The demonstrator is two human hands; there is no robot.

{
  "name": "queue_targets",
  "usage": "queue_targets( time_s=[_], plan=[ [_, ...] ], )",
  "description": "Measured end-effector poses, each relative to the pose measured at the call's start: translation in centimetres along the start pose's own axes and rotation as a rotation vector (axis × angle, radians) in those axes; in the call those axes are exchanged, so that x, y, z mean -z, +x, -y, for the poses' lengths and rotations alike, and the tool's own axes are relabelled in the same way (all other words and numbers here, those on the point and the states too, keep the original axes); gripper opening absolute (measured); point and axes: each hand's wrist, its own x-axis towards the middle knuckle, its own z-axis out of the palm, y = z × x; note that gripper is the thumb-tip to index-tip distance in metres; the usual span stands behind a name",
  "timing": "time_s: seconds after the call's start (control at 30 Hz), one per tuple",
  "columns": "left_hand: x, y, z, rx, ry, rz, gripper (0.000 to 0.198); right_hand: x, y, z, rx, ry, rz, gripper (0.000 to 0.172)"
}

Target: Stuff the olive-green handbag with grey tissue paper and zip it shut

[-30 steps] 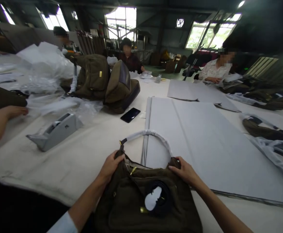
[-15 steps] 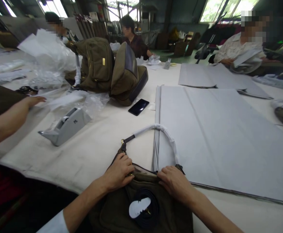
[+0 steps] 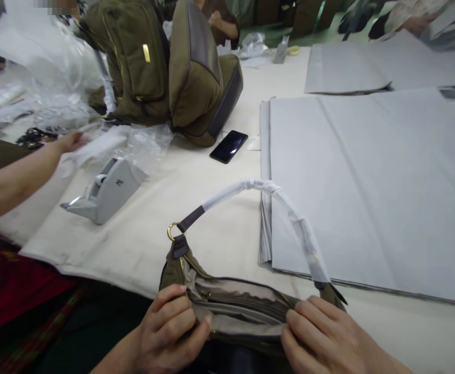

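An olive bag [image 3: 173, 270] stands at the bottom centre with its zipped top spread apart, showing a pale grey lining [image 3: 246, 306]. My left hand [image 3: 173, 327] pinches the left part of the near rim, thumb toward the lining. On the right end of the opening, my right hand [image 3: 321, 332] has its fingers curled over the rim. A handle [image 3: 251, 185] wrapped in white material arches beyond the opening, joined at the left by a gold ring [image 3: 172, 231]. The bag's lower front is mostly hidden.
A grey tape dispenser [image 3: 110, 192] and black phone [image 3: 228, 146] lie beyond the bag. Grey sheets [image 3: 367, 197] are stacked at right. Olive bags [image 3: 196, 78] and clear plastic [image 3: 64, 83] stand behind. Another person's arm [image 3: 25, 171] reaches in from the left.
The bag's top has been opened wider and now shows its lining. The view has tilted down and closer. The other person's hand at left has moved onto the plastic.
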Motion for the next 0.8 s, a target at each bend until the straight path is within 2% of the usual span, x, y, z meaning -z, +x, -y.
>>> queue_targets(
  time_s=[0.1,0.2,0.27,0.37,0.47,0.57,0.63,0.7,0.77,0.8],
  plan=[
    [0.5,-0.2,0.0,0.007,0.006,0.035,0.021,0.5,0.5,-0.3,0.014,0.028,0.015,0.032],
    [0.5,0.0,0.3,0.021,-0.004,0.056,0.017,-0.2,0.7,0.0,-0.02,0.028,-0.095,0.032],
    [-0.1,0.1,0.8,0.047,-0.035,0.054,0.014,-1.8,0.9,0.9,-0.034,0.039,-0.171,0.028],
    [-1.7,0.2,2.0,0.058,-0.076,0.111,0.01,-5.5,1.2,3.1,-0.107,0.009,-0.231,0.018],
    [-3.4,0.2,3.4,0.081,-0.079,0.181,0.007,-9.1,1.4,4.8,-0.277,-0.103,-0.192,0.028],
    [-4.6,0.1,4.4,0.142,-0.113,0.219,0.007,-11.1,1.6,5.6,-0.298,-0.122,-0.168,0.029],
    [-4.9,-0.2,4.8,0.239,-0.249,0.207,0.014,-11.3,1.8,5.5,-0.29,-0.101,-0.152,0.024],
    [-5.2,-0.8,4.8,0.385,-0.427,0.147,0.033,-10.5,2.2,5.1,-0.319,-0.043,-0.088,0.014],
    [-5.4,-1.6,4.8,0.563,-0.562,0.008,0.049,-9.0,2.8,3.9,-0.38,0.105,-0.024,0.007],
    [-5.5,-1.9,4.7,0.631,-0.582,-0.064,0.05,-8.0,3.3,3.0,-0.438,0.213,-0.001,0.008]
  ],
)
